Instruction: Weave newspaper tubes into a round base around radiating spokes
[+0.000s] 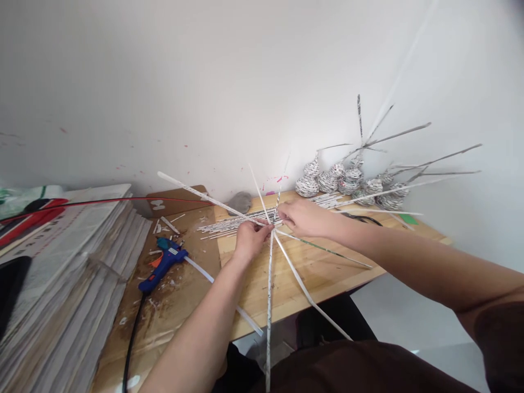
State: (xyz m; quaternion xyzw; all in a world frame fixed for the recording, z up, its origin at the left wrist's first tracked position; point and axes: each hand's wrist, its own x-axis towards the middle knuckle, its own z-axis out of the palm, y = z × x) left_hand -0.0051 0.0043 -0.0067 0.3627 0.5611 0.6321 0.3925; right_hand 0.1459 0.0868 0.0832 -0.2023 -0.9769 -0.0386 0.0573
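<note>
White and grey paper rods [269, 284] radiate from a centre above the wooden counter [295, 273]; left hand [251, 238] and right hand [301, 217] pinch them there, with woven paper gourds [307, 185] beyond, a blue glue gun [164, 266] leftward.

And at the centre of the frame, here are thin, pale printed paper strips [269, 289], crossed at one hub and fanning out like spokes, some toward the lower edge, others up and rightward!
</note>
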